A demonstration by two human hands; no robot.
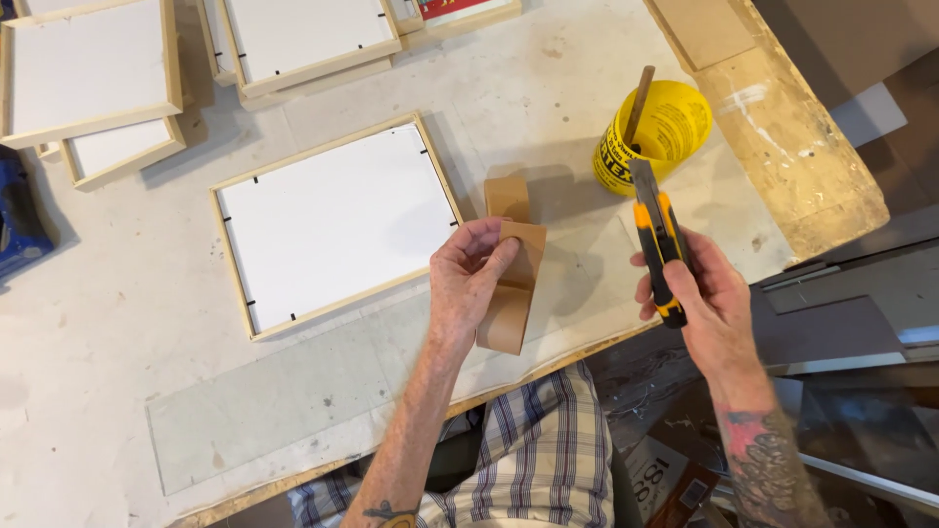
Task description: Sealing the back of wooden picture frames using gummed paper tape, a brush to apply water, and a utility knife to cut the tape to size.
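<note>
Looking down from the head camera, I see my left hand (469,279) pinching a strip of brown paper tape (513,284) between thumb and fingers; the strip hangs folded over the near edge of the worktop (117,323), and a second curl of the same tape stands just behind it. My right hand (699,288) has its fingers wrapped tight around a yellow and black utility knife (657,235), blade pointing away from me, held near the tape but apart from it. Just beyond the knife tip sits a yellow tub (673,127) with a wooden stick (640,103) standing in it. Left of my left hand lies a light wooden picture frame (335,225), face down, its white backing board showing. More frames of the same kind (93,68) are stacked along the far side of the worktop. A clear sheet of glass (284,401) lies flat near the front edge. A checked shirt (548,440) shows below.
</note>
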